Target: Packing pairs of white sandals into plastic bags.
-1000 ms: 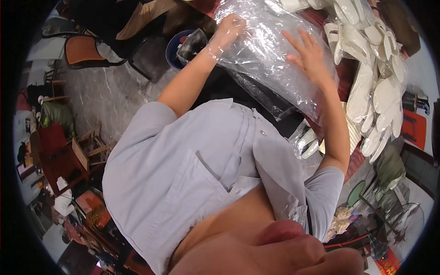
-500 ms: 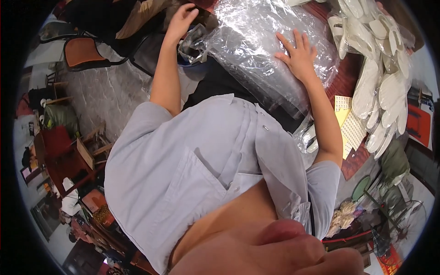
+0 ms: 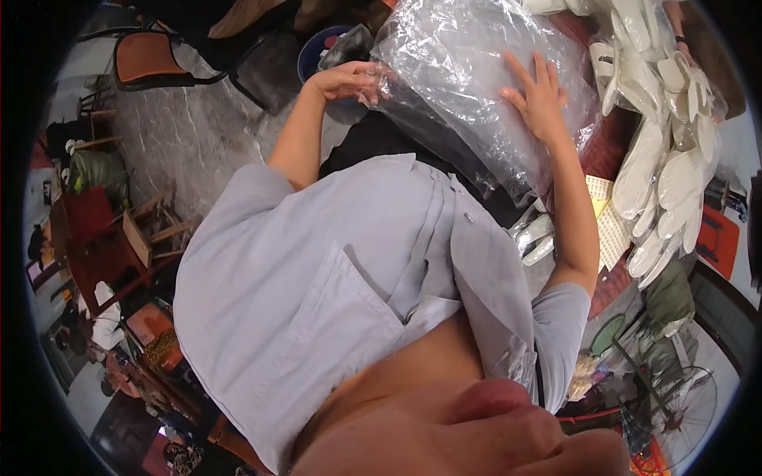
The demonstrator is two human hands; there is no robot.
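Observation:
A wide stack of clear plastic bags (image 3: pixel 452 47) covers the near part of the table and hangs over its edge toward my lap. My right hand (image 3: pixel 541 103) lies on top of it, fingers spread and palm down. At the stack's left edge, my left hand (image 3: pixel 349 81) has its fingers closed around a crinkled edge of a plastic bag. To the right of the stack, white slippers (image 3: pixel 683 174) in clear wrapping lie heaped. Between them and my right forearm are sticker sheets (image 3: pixel 611 230), white and yellow with rows of small marks.
A blue bucket (image 3: pixel 311 55) with crumpled plastic stands on the floor beyond my left hand. An orange-brown chair (image 3: pixel 151 59) is at the far left. More wrapped slippers (image 3: pixel 536 242) lie by my right elbow. A standing fan (image 3: pixel 686 412) is at the lower right.
My left hand has come down and right from above the bucket to the edge of the plastic bags. My right hand has shifted slightly right and stays spread on the stack.

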